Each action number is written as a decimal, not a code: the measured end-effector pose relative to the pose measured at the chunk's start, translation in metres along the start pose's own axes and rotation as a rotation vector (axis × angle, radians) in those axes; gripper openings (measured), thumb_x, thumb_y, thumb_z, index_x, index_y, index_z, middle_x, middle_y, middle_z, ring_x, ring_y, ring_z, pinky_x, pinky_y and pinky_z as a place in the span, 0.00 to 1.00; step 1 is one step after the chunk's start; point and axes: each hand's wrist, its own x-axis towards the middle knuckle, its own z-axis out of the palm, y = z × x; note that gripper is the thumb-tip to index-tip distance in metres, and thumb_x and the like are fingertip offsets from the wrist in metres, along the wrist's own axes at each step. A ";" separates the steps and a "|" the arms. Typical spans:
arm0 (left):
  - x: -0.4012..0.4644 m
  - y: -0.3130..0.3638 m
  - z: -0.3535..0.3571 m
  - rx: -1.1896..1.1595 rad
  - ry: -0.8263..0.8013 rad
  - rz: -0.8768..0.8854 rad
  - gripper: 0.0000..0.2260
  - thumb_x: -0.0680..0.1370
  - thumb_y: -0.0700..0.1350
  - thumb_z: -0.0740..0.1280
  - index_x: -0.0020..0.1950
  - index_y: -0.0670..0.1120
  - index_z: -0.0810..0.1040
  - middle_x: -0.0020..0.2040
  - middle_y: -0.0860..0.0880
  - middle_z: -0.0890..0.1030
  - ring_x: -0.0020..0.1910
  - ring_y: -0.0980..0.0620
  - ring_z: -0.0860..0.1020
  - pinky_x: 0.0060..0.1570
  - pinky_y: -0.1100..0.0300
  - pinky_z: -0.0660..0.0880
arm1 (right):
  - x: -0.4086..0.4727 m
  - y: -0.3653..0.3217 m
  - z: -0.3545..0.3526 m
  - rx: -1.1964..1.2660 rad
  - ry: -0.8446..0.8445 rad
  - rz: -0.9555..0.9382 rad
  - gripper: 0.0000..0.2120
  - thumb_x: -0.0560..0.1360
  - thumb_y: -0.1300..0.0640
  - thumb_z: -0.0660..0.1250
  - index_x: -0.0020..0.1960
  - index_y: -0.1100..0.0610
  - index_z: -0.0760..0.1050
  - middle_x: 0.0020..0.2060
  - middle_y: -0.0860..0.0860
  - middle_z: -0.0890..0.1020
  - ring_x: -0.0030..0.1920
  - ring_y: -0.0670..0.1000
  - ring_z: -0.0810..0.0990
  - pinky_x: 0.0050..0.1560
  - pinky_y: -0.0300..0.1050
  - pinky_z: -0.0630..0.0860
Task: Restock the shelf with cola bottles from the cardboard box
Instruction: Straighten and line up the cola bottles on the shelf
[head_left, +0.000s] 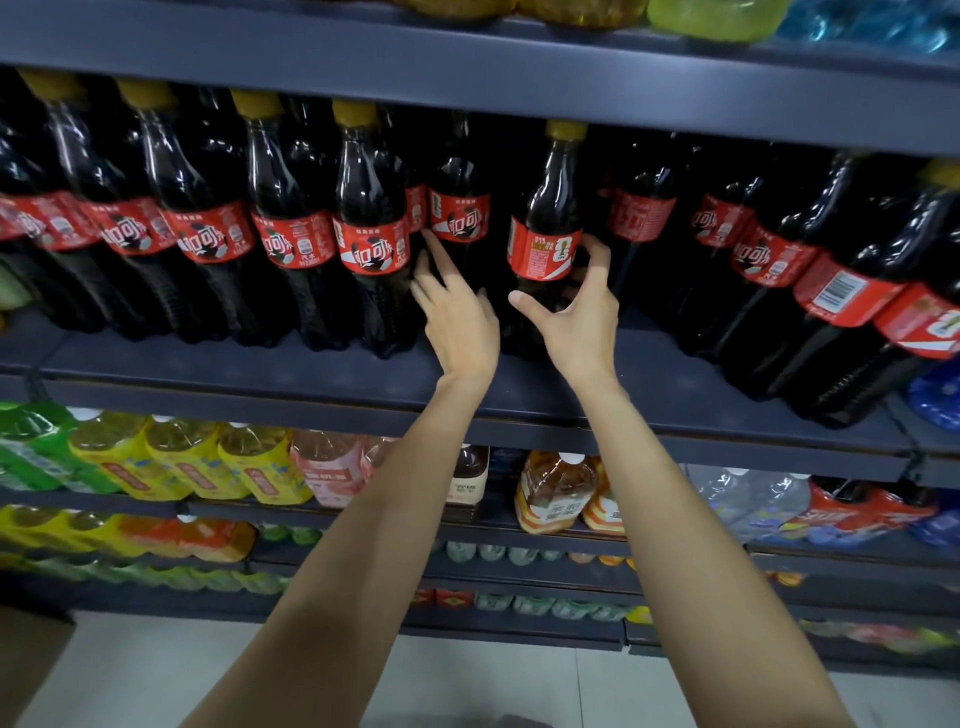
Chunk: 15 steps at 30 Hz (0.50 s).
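Shelf (363, 369): carrying a row of cola bottles. Front bottle (545, 244): standing upright mid-shelf, base hidden behind hands. Right hand (576, 317): fingers spreading wide, curving around the bottle's lower body, contact unclear. Left hand (457, 306): just left of it, straight fingers touching a rear bottle (460, 218). Red labels showing Chinese characters; small print unreadable.

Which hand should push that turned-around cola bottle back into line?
Probably the right hand: its fingers and thumb already curve around the dark plastic cola bottle with the sideways red label. The left hand reaches toward the neighbouring bottle.
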 end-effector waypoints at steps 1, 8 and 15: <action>-0.004 0.002 -0.007 -0.036 -0.033 0.009 0.37 0.76 0.41 0.67 0.77 0.40 0.47 0.74 0.40 0.60 0.71 0.43 0.61 0.59 0.56 0.71 | -0.002 0.000 0.000 0.009 0.001 -0.002 0.40 0.66 0.52 0.77 0.71 0.54 0.59 0.62 0.52 0.76 0.56 0.47 0.76 0.58 0.45 0.75; -0.037 -0.037 -0.089 -0.326 -0.008 0.243 0.26 0.76 0.37 0.65 0.73 0.43 0.63 0.64 0.47 0.72 0.58 0.55 0.72 0.54 0.59 0.75 | -0.019 -0.016 0.029 0.027 -0.019 -0.042 0.40 0.65 0.49 0.78 0.69 0.51 0.60 0.57 0.49 0.79 0.55 0.46 0.77 0.55 0.49 0.77; 0.003 -0.076 -0.093 -0.125 0.081 0.224 0.32 0.75 0.43 0.70 0.75 0.42 0.60 0.67 0.41 0.67 0.64 0.43 0.70 0.58 0.48 0.75 | -0.015 -0.033 0.066 -0.139 -0.078 -0.039 0.39 0.67 0.43 0.75 0.71 0.56 0.63 0.65 0.54 0.72 0.64 0.54 0.73 0.60 0.50 0.72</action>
